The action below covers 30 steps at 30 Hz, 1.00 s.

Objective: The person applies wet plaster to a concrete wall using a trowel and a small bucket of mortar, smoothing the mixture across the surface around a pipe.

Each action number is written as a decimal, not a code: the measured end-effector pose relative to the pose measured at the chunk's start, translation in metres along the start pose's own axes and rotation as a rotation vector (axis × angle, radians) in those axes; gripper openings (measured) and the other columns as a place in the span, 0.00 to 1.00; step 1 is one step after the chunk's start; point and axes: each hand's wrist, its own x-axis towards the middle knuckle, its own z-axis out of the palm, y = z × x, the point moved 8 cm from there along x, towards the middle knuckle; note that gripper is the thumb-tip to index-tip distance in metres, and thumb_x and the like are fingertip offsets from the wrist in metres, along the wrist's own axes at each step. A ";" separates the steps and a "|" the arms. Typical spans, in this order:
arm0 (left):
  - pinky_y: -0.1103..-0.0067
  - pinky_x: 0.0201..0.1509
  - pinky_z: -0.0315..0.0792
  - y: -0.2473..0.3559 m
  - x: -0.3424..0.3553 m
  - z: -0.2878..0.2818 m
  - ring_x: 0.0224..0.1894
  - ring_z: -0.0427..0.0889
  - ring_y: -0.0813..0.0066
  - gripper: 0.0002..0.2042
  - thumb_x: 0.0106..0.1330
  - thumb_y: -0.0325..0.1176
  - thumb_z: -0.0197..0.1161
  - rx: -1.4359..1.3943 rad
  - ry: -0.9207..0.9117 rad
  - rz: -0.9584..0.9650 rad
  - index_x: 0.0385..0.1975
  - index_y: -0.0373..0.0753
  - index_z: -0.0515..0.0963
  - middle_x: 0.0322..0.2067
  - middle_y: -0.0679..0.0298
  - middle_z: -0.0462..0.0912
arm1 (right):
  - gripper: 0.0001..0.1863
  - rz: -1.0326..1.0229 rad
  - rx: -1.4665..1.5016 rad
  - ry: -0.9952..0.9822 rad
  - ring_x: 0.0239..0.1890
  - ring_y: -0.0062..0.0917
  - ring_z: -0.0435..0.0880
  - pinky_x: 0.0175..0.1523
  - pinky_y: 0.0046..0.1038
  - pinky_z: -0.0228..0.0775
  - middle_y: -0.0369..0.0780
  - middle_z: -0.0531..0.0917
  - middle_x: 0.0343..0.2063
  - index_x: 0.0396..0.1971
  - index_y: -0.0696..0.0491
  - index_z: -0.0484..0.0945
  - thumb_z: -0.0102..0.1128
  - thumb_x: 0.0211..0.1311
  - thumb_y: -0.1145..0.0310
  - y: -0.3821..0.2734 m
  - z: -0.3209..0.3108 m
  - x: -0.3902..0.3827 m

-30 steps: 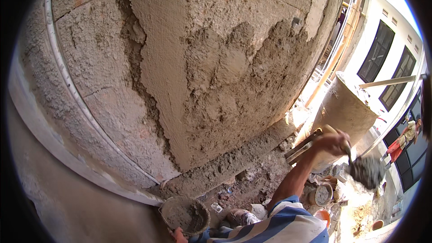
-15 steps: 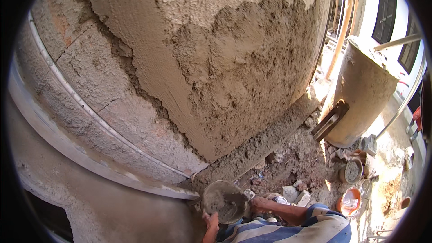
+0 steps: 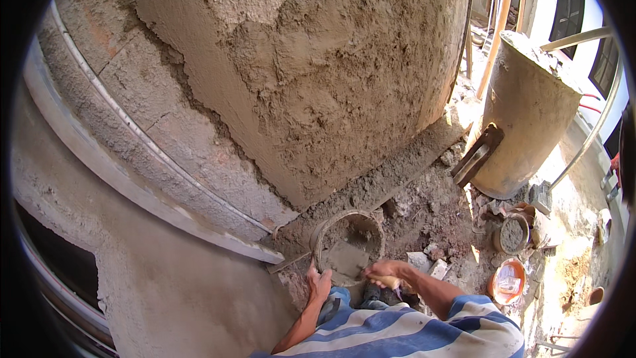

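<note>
A round mortar bucket (image 3: 317,238) is tilted in front of me, with wet grey mortar inside. My left hand (image 3: 319,281) grips the bucket by its near left rim, fingers closed. At the near right rim, my right hand (image 3: 386,270) is wrapped round the pale handle of a trowel (image 3: 348,259). The flat grey blade reaches into the bucket, against the mortar. Beyond the bucket rises a wall (image 3: 331,79), coated in rough wet mortar with a smoother band on its left.
A mortar-spattered drum (image 3: 530,119) stands at the right, a dark wooden float (image 3: 478,156) against it. A small mortar bucket (image 3: 511,235) and an orange tub (image 3: 508,281) are nearer. Rubble (image 3: 430,219) covers the ground. A pale ledge (image 3: 165,192) runs along the left.
The bucket now sits tilted with its mouth farther up and right in view. My right hand has brought the trowel blade into it. My left hand stays on the rim.
</note>
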 end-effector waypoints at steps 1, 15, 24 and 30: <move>0.73 0.51 0.67 0.005 -0.002 0.000 0.45 0.76 0.60 0.25 0.48 0.26 0.52 0.002 0.008 -0.003 0.51 0.31 0.68 0.41 0.51 0.77 | 0.14 0.022 -0.122 0.069 0.13 0.17 0.71 0.17 0.21 0.68 0.32 0.71 0.17 0.29 0.52 0.71 0.48 0.62 0.57 -0.004 -0.013 -0.024; 0.77 0.53 0.66 -0.014 -0.016 0.024 0.47 0.74 0.68 0.29 0.46 0.28 0.55 -0.040 -0.096 0.064 0.54 0.33 0.67 0.45 0.54 0.76 | 0.04 -0.287 0.384 -0.309 0.16 0.20 0.72 0.20 0.23 0.68 0.35 0.72 0.18 0.28 0.55 0.71 0.53 0.53 0.71 0.034 0.048 -0.029; 0.73 0.23 0.69 -0.073 -0.005 -0.002 0.27 0.71 0.72 0.20 0.40 0.25 0.57 -0.422 0.186 -0.402 0.39 0.43 0.70 0.26 0.67 0.69 | 0.03 -0.497 0.479 -0.237 0.15 0.19 0.68 0.17 0.24 0.64 0.33 0.67 0.16 0.26 0.53 0.67 0.51 0.55 0.73 -0.021 0.051 -0.046; 0.55 0.34 0.72 -0.138 0.004 -0.047 0.43 0.68 0.59 0.24 0.39 0.27 0.59 -0.528 0.392 -0.723 0.40 0.46 0.61 0.42 0.56 0.65 | 0.07 -1.110 0.555 0.260 0.13 0.21 0.70 0.17 0.23 0.66 0.38 0.70 0.17 0.31 0.55 0.66 0.51 0.52 0.72 -0.128 0.020 -0.138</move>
